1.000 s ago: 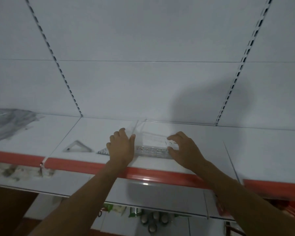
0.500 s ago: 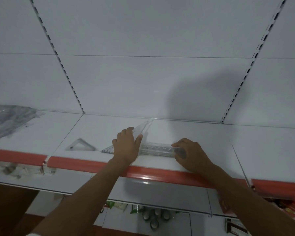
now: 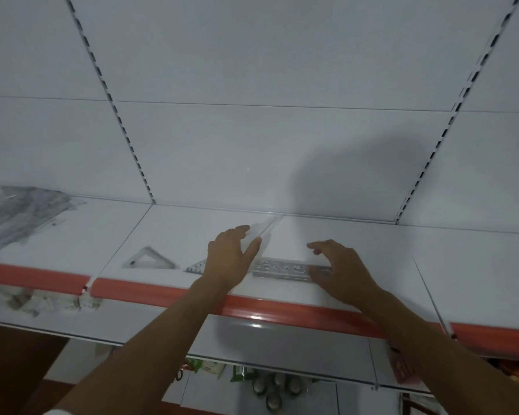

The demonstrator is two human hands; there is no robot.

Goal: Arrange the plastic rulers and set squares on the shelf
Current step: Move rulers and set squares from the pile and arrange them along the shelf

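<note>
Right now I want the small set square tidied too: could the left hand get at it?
Probably yes. The small set square lies flat, just left of the left hand, with bare shelf between; but that hand holds a clear ruler.

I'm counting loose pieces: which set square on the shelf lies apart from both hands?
The hollow set square left of the left hand; the other set square runs under that hand.
</note>
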